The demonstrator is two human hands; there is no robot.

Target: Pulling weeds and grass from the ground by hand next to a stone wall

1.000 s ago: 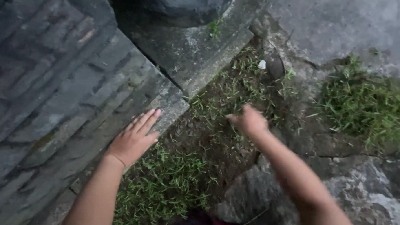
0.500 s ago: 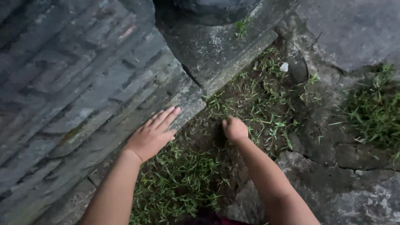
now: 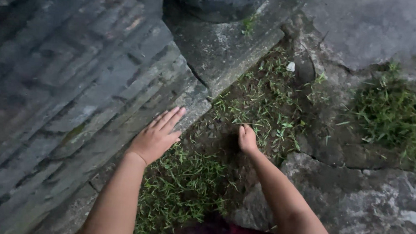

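Observation:
My left hand (image 3: 156, 137) lies flat, fingers together and stretched out, on the lower edge of a dark brick wall (image 3: 69, 92). My right hand (image 3: 247, 138) reaches down to a strip of bare soil with thin grass blades (image 3: 259, 110), its fingertips curled onto the ground. Whether it pinches any grass is not visible. A thicker tuft of grass (image 3: 181, 186) grows between my two forearms.
A concrete step (image 3: 220, 52) rises at the top, with a dark round object (image 3: 217, 3) on it. Cracked grey stone (image 3: 368, 203) covers the right side, with another grass patch (image 3: 395, 120). A small white pebble (image 3: 290, 66) lies in the soil.
My right hand came back toward me from the grass further out and dropped onto the soil. My left hand stayed on the wall. The view shifted slightly.

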